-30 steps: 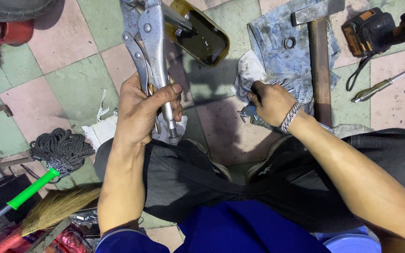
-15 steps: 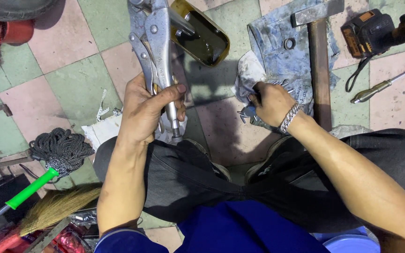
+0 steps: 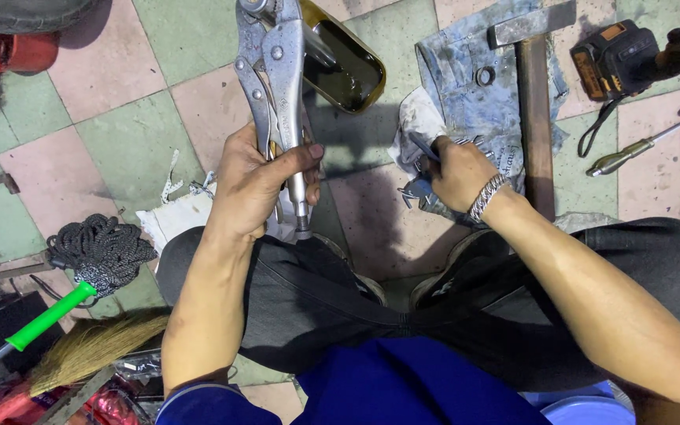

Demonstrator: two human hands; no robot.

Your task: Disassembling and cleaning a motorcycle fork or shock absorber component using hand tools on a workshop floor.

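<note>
My left hand grips the handles of silver locking pliers, which point away from me over the tiled floor. Beyond their jaws lies a gold-rimmed oval mirror, partly hidden behind the pliers. My right hand, with a metal bracelet on the wrist, reaches down to small metal tools on a dirty blue cloth and closes on a thin dark tool. I am squatting, with my knees below both hands.
A long-handled hammer lies on the cloth beside a small ring. A cordless drill and a screwdriver lie at the right. At the left are a black rope bundle, a green-handled tool and a straw broom.
My left hand has drawn the pliers slightly nearer and straighter. My right hand stayed at the small tools, shifting its fingers a little.
</note>
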